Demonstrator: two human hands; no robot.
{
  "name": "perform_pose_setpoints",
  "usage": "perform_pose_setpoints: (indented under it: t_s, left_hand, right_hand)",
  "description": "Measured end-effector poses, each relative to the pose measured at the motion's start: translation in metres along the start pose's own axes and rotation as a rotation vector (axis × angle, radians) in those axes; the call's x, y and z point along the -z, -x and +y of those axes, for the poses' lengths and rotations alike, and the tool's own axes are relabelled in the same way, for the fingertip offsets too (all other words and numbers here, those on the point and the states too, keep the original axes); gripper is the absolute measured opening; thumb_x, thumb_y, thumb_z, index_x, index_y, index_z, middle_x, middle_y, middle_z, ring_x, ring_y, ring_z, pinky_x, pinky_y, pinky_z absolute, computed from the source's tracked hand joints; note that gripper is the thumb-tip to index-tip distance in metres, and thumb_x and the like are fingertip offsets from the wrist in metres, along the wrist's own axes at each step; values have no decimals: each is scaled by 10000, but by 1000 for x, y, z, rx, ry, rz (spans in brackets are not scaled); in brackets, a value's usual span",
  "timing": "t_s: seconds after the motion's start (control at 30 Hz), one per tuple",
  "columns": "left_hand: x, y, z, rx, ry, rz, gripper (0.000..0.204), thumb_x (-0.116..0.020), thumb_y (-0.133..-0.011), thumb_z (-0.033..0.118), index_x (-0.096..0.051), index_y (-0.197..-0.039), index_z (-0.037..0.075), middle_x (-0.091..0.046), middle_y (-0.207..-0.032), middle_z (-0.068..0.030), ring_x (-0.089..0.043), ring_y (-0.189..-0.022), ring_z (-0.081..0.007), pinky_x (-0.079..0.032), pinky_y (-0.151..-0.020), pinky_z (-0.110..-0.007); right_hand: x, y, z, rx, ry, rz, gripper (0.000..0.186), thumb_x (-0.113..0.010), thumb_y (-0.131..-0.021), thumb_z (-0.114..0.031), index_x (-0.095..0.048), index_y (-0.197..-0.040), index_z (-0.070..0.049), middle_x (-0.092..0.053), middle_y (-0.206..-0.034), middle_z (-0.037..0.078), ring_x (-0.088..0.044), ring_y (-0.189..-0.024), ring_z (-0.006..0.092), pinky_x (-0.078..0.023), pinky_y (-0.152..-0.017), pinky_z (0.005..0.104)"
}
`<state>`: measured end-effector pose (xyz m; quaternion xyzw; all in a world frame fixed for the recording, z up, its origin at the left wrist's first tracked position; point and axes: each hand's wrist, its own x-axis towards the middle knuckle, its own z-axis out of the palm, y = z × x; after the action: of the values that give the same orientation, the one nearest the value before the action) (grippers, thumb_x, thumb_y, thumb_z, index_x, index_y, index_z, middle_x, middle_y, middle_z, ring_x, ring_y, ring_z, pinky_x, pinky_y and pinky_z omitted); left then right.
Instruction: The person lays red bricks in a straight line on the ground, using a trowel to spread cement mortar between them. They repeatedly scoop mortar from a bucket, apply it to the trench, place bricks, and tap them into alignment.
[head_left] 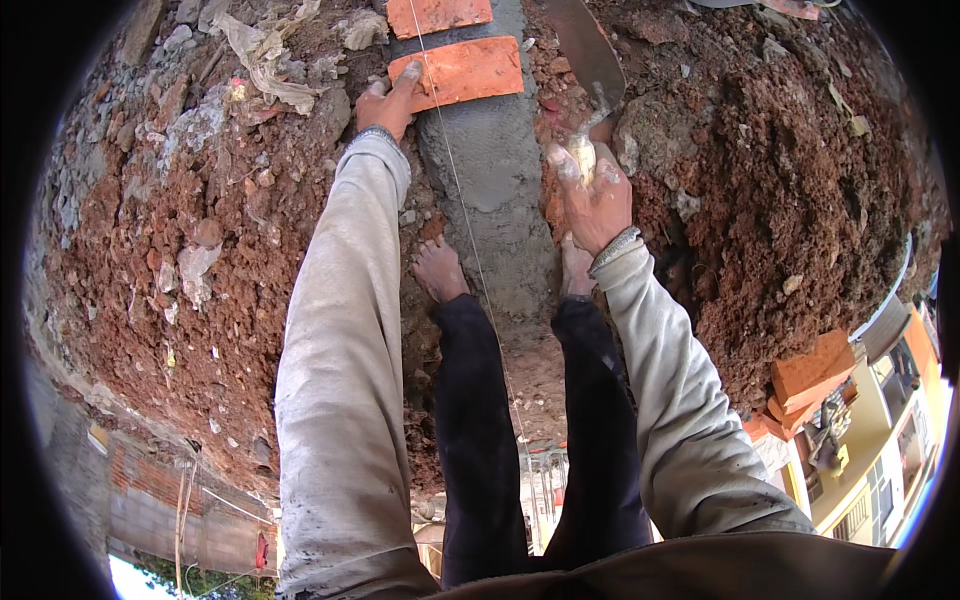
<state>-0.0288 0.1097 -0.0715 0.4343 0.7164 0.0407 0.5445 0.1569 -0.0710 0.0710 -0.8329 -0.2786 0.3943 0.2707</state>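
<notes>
My left hand [383, 106] grips the left end of an orange brick [465, 72] lying crosswise on a grey mortar strip [482, 160]. Just beyond it another brick [439, 14] lies on the same strip. A thin string [450, 165] runs lengthwise over the strip, crossing the gripped brick. To the right of the strip, my right hand [592, 205] is closed round the pale handle of a trowel [590, 50], whose dark metal blade points away from me over the soil.
My bare feet [438, 268] flank the strip. Rubble and reddish soil [180, 240] lie on both sides, with a torn pale scrap [265, 55] at upper left. Orange bricks [810, 370] are stacked at lower right. Buildings [885, 420] show at the rim.
</notes>
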Motion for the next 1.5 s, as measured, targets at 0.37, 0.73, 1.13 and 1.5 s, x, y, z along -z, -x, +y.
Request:
perform_pose_setpoints:
  t_s: [0.37,0.73,1.13,1.5]
  left_hand:
    - [9,-36,-29,-96,-41,26,718,-708,-795,441,-510,-1205,-115,-624,-1075,-160,-640,-928,-213,-542,-774,-303]
    - [14,-17,-16,-96,-31,1,618,-703,-801,421,-585,-1121,-94,-646,-1005,-162,-655,-848,-194,-552,-713,-300]
    - [21,-16,-18,-157,-240,98,677,-631,-772,559,-631,-1118,-23,-647,-1057,-234,-604,-1028,-368,-441,-924,-394]
    - [7,4,-6,-171,-358,221,886,-632,-751,605,-499,-1238,-123,-550,-1214,-290,-545,-1143,-368,-403,-989,-387]
  right_hand:
    - [-21,2,44,111,199,-87,398,-590,-878,-350,-539,-999,25,-595,-721,157,-586,-627,281,-457,-594,383]
    - [-21,-9,29,138,291,-247,417,-499,-916,-387,-597,-873,16,-605,-767,239,-576,-766,441,-446,-715,484]
    - [-45,-19,42,199,335,-233,403,-504,-908,-374,-550,-1055,-2,-620,-851,251,-580,-826,463,-460,-774,491]
    - [-46,-31,40,172,319,-259,429,-501,-897,-346,-457,-1136,6,-590,-883,330,-553,-868,518,-448,-804,545]
